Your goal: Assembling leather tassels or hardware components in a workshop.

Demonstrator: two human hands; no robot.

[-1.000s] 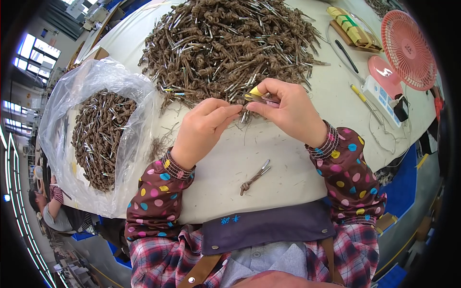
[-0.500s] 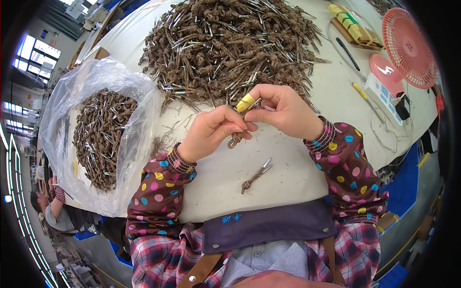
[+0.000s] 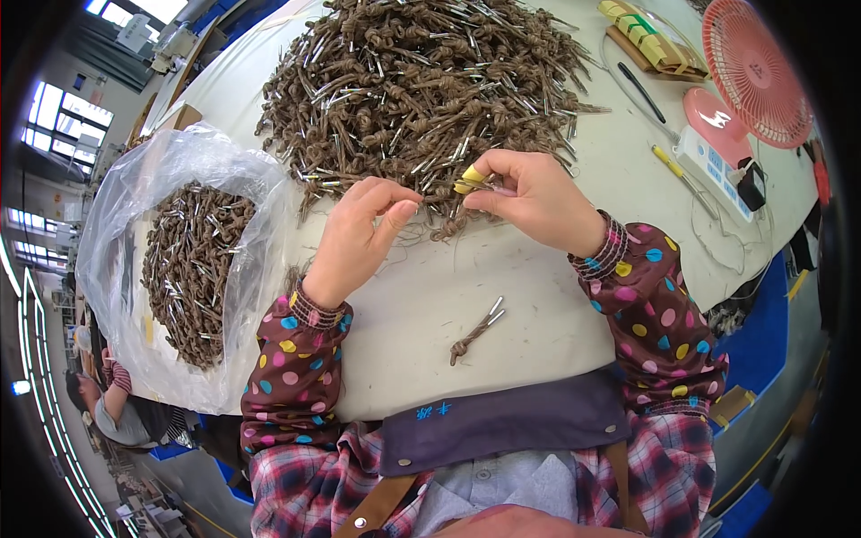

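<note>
Two digits of our left hand, thumb and forefinger, stand a little apart, with nothing we can make out between them. Our right hand pinches a slim metal tool, its forefinger wrapped in yellow tape. Just below the tool, at the near edge of the heaped cords, lies a knotted brown cord; we cannot tell whether they touch. With everything so close, we judge that a slip could nick the cord or our left fingertips. A dragging sleeve could also sweep away the lone cord near our apron. Fibre scraps litter the pale table. On our left, a clear plastic bag holds more cords; on our right stand a pink fan and a power strip. Past the table's left edge we see another person and bright windows.
</note>
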